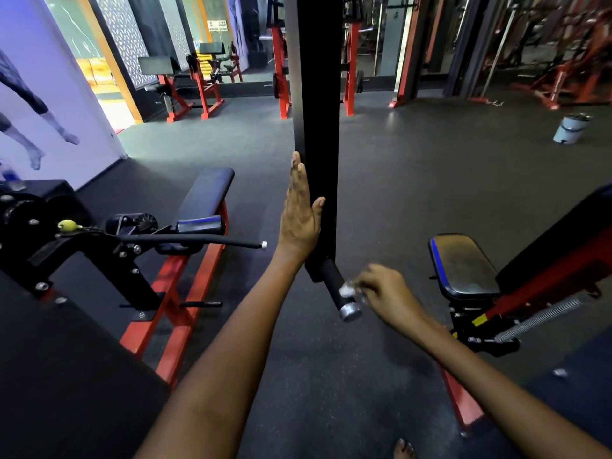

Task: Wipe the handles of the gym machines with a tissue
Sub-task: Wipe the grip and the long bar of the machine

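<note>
left grip point(299, 210) flat, right grip point(381, 293) seemingly pinching

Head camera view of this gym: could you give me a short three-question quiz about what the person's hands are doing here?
1. True or false: the left hand lies flat, fingers straight, against the tall black upright bar.
2. What does the right hand pinch against the short black rubber handle with a silver end cap?
A. a small white crumpled tissue
B. a yellow ball
C. a metal spring
3. Fill in: the pale blue lidded bin stands on the dark rubber ____.

Key: 1 true; 2 A; 3 floor.
</note>
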`<state>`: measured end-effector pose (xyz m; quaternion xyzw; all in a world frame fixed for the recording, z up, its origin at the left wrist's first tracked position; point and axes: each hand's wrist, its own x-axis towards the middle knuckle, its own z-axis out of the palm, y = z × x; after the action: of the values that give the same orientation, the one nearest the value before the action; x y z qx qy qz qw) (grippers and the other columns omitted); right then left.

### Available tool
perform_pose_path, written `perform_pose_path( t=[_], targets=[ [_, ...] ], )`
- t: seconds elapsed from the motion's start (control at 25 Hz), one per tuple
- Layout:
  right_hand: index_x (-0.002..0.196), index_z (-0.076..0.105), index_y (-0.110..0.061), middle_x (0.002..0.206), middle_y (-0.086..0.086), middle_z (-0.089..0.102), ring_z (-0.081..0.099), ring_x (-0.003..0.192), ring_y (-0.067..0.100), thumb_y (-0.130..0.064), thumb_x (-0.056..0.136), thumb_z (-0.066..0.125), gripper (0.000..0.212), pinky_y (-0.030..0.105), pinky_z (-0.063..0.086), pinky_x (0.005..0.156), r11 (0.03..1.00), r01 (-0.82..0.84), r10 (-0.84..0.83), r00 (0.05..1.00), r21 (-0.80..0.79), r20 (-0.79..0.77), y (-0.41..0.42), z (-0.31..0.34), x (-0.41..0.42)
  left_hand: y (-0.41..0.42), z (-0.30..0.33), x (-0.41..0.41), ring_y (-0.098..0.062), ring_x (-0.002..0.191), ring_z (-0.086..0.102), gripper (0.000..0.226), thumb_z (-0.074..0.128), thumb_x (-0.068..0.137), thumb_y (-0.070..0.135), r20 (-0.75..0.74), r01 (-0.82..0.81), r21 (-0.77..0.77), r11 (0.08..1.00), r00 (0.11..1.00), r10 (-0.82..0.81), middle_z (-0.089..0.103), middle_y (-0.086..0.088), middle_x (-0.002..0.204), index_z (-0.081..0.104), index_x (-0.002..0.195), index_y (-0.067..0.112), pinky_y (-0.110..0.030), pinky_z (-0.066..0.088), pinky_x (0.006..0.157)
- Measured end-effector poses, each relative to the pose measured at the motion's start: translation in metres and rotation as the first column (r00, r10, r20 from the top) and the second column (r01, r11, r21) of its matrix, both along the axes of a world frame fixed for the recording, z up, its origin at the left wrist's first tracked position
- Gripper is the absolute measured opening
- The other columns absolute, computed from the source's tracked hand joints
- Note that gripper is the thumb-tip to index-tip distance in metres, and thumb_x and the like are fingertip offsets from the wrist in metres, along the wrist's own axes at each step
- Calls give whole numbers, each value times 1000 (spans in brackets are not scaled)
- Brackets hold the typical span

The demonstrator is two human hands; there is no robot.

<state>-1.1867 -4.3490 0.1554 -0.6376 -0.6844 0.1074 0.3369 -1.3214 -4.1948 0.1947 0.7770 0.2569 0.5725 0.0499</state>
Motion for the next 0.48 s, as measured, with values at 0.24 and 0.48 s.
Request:
perform_pose_path(
  t=[0.24, 0.48],
  targets=[
    [90, 70, -1, 99, 13, 64, 54, 100, 32, 8, 61, 69, 31, 34, 51, 77, 960, -262, 278, 831, -102, 483, 24, 4, -34, -2, 1, 0, -5, 147, -5, 62, 21, 103, 45, -79, -105, 43, 994, 991, 108, -12, 7, 161, -15, 151, 30, -29, 2, 121],
    [90, 72, -3, 85, 8, 62, 53, 80, 11, -3, 81, 54, 20, 16, 36, 72, 986, -166, 165, 983, 10, 76, 11, 27, 4, -13, 11, 12, -10, 147, -13, 78, 37, 96, 14, -128, -221, 253, 942, 957, 259, -24, 11, 158, -16, 152, 28, -33, -4, 121]
  ],
)
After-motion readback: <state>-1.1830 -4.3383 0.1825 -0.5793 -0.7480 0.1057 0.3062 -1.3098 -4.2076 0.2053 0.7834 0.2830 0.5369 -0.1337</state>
